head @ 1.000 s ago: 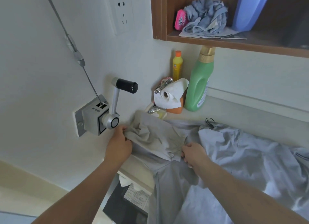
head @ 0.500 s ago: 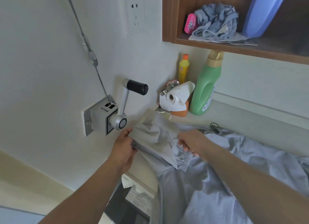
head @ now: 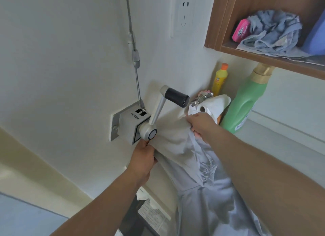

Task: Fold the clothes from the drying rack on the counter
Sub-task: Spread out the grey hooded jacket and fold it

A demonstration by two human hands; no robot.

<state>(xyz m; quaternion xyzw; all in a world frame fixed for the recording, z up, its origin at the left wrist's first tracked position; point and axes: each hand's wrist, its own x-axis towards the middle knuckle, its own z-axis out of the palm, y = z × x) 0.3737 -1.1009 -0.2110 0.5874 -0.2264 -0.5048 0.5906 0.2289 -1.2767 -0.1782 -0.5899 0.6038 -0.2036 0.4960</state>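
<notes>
Fingers of the left hand (head: 142,158) pinch the lower edge of the grey garment (head: 177,147); fingers of the right hand (head: 200,124) curl round its upper edge. The garment is stretched between them beside the wall crank (head: 149,123), above the counter (head: 274,144).

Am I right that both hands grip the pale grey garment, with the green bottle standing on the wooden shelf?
Not quite. The head view shows the left hand and right hand both gripping the pale grey garment, but the green bottle stands on the counter, below the wooden shelf, not on it.
</notes>
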